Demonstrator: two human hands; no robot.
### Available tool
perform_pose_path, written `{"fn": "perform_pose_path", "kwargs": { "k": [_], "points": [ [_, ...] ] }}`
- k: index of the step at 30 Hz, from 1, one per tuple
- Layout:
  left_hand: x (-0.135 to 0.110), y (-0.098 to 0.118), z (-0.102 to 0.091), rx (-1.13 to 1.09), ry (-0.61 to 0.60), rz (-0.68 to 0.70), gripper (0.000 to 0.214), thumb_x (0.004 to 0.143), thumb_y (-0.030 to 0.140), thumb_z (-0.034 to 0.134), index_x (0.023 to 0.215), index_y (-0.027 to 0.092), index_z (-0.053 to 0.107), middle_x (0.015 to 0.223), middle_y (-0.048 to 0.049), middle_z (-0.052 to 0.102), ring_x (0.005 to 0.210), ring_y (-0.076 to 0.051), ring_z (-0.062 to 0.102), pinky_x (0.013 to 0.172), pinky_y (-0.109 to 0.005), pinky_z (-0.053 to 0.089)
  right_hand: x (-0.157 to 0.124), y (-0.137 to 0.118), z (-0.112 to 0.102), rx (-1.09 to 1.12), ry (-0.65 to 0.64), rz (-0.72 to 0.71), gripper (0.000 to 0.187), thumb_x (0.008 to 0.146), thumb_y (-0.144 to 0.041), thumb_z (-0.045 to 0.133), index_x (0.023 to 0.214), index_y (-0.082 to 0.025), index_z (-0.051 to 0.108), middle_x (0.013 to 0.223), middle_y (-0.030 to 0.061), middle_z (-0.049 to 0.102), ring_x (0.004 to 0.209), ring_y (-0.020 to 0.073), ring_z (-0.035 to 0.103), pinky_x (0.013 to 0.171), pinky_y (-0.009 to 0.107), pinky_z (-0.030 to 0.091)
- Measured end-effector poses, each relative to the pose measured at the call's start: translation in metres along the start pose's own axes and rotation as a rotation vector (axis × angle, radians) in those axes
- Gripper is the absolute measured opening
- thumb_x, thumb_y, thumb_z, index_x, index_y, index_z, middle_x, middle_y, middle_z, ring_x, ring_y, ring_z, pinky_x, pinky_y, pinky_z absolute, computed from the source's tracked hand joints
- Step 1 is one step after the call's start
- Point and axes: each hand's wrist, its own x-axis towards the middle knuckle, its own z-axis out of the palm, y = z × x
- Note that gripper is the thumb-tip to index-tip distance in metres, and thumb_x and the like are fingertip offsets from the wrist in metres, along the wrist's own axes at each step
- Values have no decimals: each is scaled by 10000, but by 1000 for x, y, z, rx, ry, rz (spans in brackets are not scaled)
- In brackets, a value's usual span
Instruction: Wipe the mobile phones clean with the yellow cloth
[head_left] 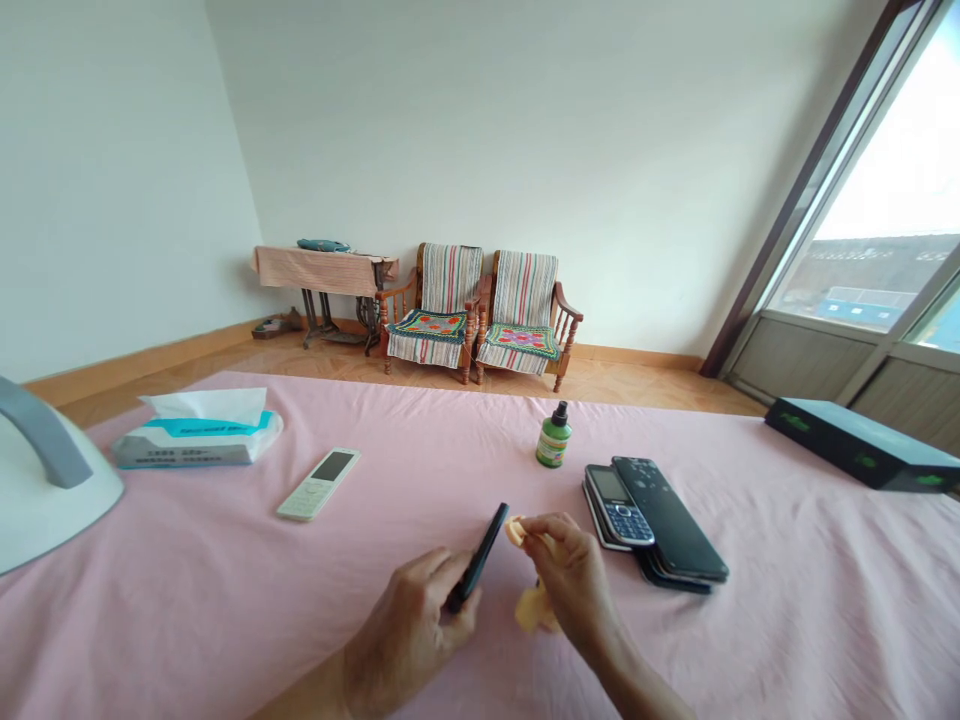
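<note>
My left hand (409,625) is closed round a dark phone (484,555), held up on its edge above the pink cloth. Just to its right, my right hand (566,570) pinches a soft yellow cloth (536,608), part of which hangs down below the fingers. The cloth's upper tip is close to the phone; I cannot tell whether they touch. To the right of that hand lies a keypad phone (621,508) beside a large black phone (667,520), both on top of other phones. A green spray bottle (554,438) stands upright beyond my hands.
A white keypad phone (319,485) and a tissue pack (202,435) lie to the left. At the left edge is a white rounded object with a grey handle (45,430). A black box (862,445) sits far right. Two chairs (450,290) stand past the table's far edge.
</note>
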Motion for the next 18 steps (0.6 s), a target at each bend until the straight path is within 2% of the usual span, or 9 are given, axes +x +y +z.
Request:
{"fn": "perform_pose_path", "kwargs": {
  "k": [4, 8, 13, 15, 18],
  "points": [
    [-3, -7, 5, 26, 11, 43, 282, 810, 96, 490, 1035, 232, 593, 876, -26, 618, 810, -187, 608, 759, -278, 499, 14, 15, 5, -66, 29, -68, 206, 797, -349, 594, 808, -192, 726, 760, 37, 613, 680, 163, 596, 608, 258, 472],
    [-3, -6, 6, 53, 6, 74, 254, 799, 85, 494, 988, 212, 606, 848, -32, 619, 785, -189, 613, 746, -280, 508, 7, 17, 12, -73, 17, -103, 183, 820, -307, 575, 830, -198, 721, 764, 33, 599, 704, 163, 601, 643, 262, 483],
    [-2, 0, 3, 5, 39, 61, 238, 805, 73, 485, 953, 195, 627, 815, -29, 634, 778, -188, 625, 723, -261, 511, -24, 4, 23, -75, -187, -237, 219, 883, -195, 492, 919, -222, 707, 833, 39, 585, 783, 147, 592, 713, 243, 471],
    [0, -1, 2, -68, 47, 14, 257, 819, 106, 509, 1026, 212, 619, 861, -19, 657, 804, -182, 637, 742, -242, 514, -34, 3, 23, -74, -256, -236, 227, 892, -191, 481, 934, -224, 702, 821, 35, 573, 762, 137, 587, 688, 225, 465],
    [3, -8, 2, -145, 115, -69, 453, 823, 144, 517, 1264, 246, 502, 1109, -23, 660, 999, -197, 630, 891, -255, 486, -40, 6, 14, -103, -273, -224, 220, 891, -199, 484, 901, -220, 703, 810, 32, 566, 739, 131, 586, 655, 207, 453]
  ]
}}
